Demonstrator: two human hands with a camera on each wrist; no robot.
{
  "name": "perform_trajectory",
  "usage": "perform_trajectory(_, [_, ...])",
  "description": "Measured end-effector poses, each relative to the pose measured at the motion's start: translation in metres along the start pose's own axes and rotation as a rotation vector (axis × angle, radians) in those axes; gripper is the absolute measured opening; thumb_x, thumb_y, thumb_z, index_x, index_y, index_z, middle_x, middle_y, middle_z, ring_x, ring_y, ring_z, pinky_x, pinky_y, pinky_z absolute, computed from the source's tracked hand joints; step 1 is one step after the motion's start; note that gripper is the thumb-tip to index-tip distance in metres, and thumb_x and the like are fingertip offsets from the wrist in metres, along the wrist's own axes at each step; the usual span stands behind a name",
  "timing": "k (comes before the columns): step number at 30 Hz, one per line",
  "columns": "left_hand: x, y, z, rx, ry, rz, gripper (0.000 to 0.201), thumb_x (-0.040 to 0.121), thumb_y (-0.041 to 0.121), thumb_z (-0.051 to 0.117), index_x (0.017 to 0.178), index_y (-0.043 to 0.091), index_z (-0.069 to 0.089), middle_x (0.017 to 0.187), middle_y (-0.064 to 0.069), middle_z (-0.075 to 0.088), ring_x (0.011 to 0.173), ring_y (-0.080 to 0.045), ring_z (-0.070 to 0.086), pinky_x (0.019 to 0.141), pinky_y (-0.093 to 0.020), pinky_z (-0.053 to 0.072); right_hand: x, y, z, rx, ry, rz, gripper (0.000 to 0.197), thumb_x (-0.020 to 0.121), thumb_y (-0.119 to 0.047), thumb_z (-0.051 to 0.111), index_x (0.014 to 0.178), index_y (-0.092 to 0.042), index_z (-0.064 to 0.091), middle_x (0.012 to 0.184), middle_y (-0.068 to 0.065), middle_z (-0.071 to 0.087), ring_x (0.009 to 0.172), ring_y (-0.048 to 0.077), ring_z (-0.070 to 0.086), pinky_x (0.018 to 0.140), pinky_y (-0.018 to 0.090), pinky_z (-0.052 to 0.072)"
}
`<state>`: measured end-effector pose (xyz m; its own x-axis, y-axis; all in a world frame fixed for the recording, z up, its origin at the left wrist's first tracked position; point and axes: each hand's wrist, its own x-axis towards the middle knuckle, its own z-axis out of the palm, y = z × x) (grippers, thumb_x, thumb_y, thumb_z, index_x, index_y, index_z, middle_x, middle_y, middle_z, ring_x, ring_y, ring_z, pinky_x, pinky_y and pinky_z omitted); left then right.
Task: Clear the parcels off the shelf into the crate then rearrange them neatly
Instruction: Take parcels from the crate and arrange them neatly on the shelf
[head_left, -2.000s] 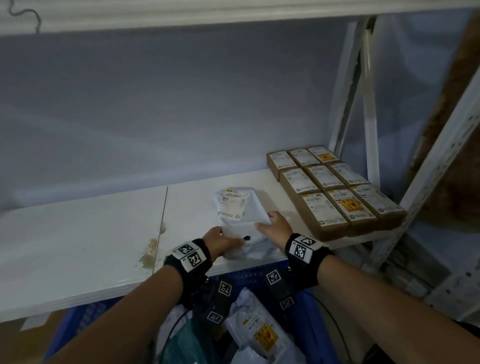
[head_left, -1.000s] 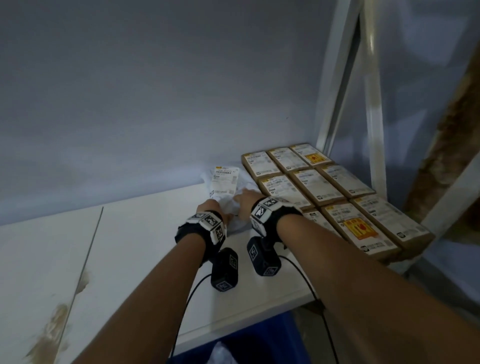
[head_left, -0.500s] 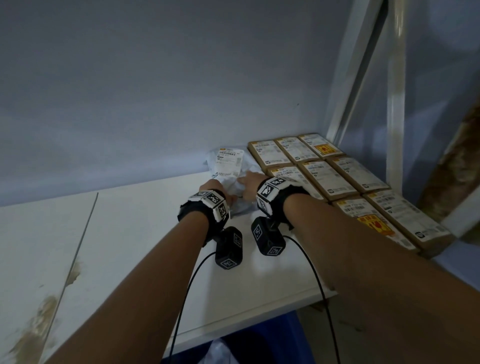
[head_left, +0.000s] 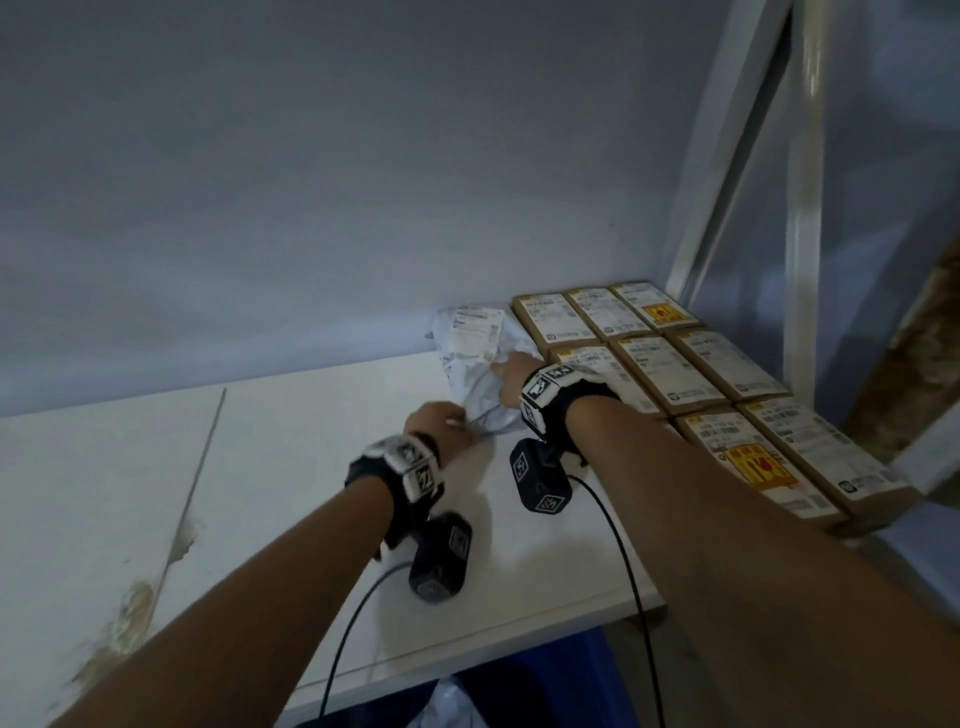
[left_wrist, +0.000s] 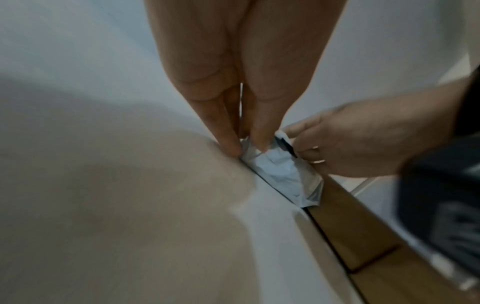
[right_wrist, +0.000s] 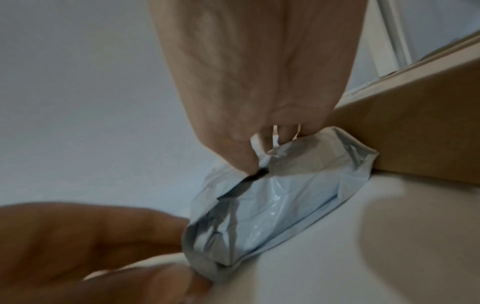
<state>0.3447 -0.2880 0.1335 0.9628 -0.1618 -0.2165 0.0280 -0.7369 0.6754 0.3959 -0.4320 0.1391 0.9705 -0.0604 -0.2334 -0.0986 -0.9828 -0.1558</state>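
A crumpled white mailer bag (head_left: 475, 358) with a paper label lies at the back of the white shelf (head_left: 260, 467), against the wall and beside the brown boxes. My left hand (head_left: 457, 421) pinches the bag's near corner, seen close up as thumb and finger closing on the plastic (left_wrist: 244, 144). My right hand (head_left: 501, 370) grips a fold on the bag's right side; its fingers (right_wrist: 244, 156) bunch the top of the bag (right_wrist: 265, 205). The bag (left_wrist: 283, 170) rests on the shelf.
Several flat brown labelled boxes (head_left: 665, 374) sit in a tight grid at the shelf's right end, their side (right_wrist: 415, 139) touching the bag. A blue crate (head_left: 545, 691) holding a parcel shows below the shelf's front edge. A white upright (head_left: 800, 208) stands at the right.
The bag was pushed from the shelf front to the back wall beside the boxes. In the last half second my left hand has drawn back to the bag's near corner.
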Motion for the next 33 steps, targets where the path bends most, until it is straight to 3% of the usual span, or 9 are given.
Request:
perform_trajectory(3, [-0.027, -0.029, -0.013, -0.099, -0.035, -0.032, 0.041, 0.078, 0.021, 0.074, 0.116, 0.016, 0.061, 0.107, -0.013, 0.070, 0.099, -0.025, 0.066, 0.086, -0.025, 0.049, -0.009, -0.002, -0.001, 0.048, 0.040, 0.051, 0.058, 0.093, -0.027, 0.052, 0.146, -0.013, 0.032, 0.153, 0.015, 0.022, 0.140, 0.035, 0.027, 0.113, 0.045, 0.030])
perform_trajectory(6, [-0.061, -0.056, -0.035, -0.140, -0.042, -0.003, 0.027, 0.075, 0.020, 0.073, 0.099, 0.027, 0.064, 0.103, -0.012, 0.071, 0.093, -0.025, 0.068, 0.082, -0.028, 0.054, -0.023, -0.010, 0.004, -0.018, 0.131, 0.018, 0.057, 0.095, -0.027, 0.050, 0.147, -0.014, 0.031, 0.155, 0.013, 0.012, 0.142, 0.035, 0.022, 0.113, 0.046, 0.029])
perform_trajectory(9, [-0.105, -0.075, -0.055, -0.264, -0.044, 0.021, 0.020, 0.068, 0.011, 0.070, 0.076, 0.029, 0.065, 0.099, -0.015, 0.071, 0.089, -0.031, 0.070, 0.085, -0.046, 0.056, -0.040, -0.011, 0.001, 0.120, 0.304, -0.052, 0.043, 0.093, -0.016, 0.051, 0.136, -0.014, 0.047, 0.147, 0.017, 0.031, 0.130, 0.036, 0.040, 0.105, 0.041, 0.038])
perform_trajectory(13, [-0.156, -0.093, -0.078, -0.334, -0.060, 0.045, 0.017, 0.082, -0.007, 0.057, 0.086, 0.008, 0.064, 0.100, -0.014, 0.069, 0.088, -0.030, 0.070, 0.084, -0.044, 0.057, -0.077, -0.020, -0.006, 0.250, 0.598, -0.054, 0.022, 0.088, -0.011, 0.050, 0.107, -0.020, 0.056, 0.115, 0.013, 0.056, 0.097, 0.031, 0.059, 0.082, 0.037, 0.049])
perform_trajectory(15, [-0.178, -0.100, -0.085, -0.331, -0.034, 0.059, 0.013, 0.085, -0.005, 0.056, 0.086, 0.005, 0.063, 0.100, -0.013, 0.067, 0.084, -0.028, 0.070, 0.077, -0.038, 0.059, -0.102, -0.027, -0.005, 0.241, 0.570, -0.150, 0.026, 0.086, 0.002, 0.050, 0.107, -0.010, 0.061, 0.116, 0.016, 0.052, 0.093, 0.032, 0.058, 0.082, 0.032, 0.044])
perform_trajectory(19, [-0.215, -0.124, -0.085, -0.249, -0.096, 0.020, 0.019, 0.087, -0.006, 0.052, 0.078, 0.008, 0.061, 0.092, -0.011, 0.068, 0.076, -0.024, 0.068, 0.065, -0.028, 0.057, -0.157, -0.034, 0.004, 0.366, 0.543, -0.313, 0.018, 0.089, 0.001, 0.049, 0.091, -0.006, 0.065, 0.099, 0.015, 0.059, 0.084, 0.029, 0.059, 0.071, 0.026, 0.039])
perform_trajectory(24, [-0.249, -0.162, -0.058, -0.118, -0.272, -0.078, 0.021, 0.085, -0.001, 0.059, 0.069, 0.012, 0.059, 0.068, -0.006, 0.064, 0.060, -0.013, 0.062, 0.056, -0.021, 0.054, -0.219, -0.051, 0.046, 0.462, 0.459, -0.412, 0.017, 0.081, 0.002, 0.055, 0.080, -0.009, 0.067, 0.088, 0.009, 0.063, 0.074, 0.024, 0.060, 0.069, 0.036, 0.051])
perform_trajectory(30, [-0.274, -0.211, -0.017, -0.044, -0.300, -0.241, 0.030, 0.085, 0.004, 0.055, 0.058, 0.017, 0.061, 0.050, 0.005, 0.061, 0.052, -0.009, 0.059, 0.065, -0.027, 0.054, -0.273, -0.077, 0.117, 0.481, 0.273, -0.451, 0.013, 0.081, 0.000, 0.057, 0.078, -0.009, 0.066, 0.084, 0.007, 0.062, 0.072, 0.024, 0.059, 0.067, 0.036, 0.052])
perform_trajectory(33, [-0.282, -0.228, 0.004, 0.021, -0.360, -0.293, 0.025, 0.087, 0.011, 0.053, 0.064, 0.013, 0.061, 0.073, -0.011, 0.066, 0.073, -0.024, 0.064, 0.076, -0.037, 0.057, -0.287, -0.081, 0.149, 0.429, 0.199, -0.481, 0.013, 0.080, 0.001, 0.056, 0.076, -0.006, 0.066, 0.083, 0.010, 0.062, 0.074, 0.025, 0.058, 0.066, 0.037, 0.051])
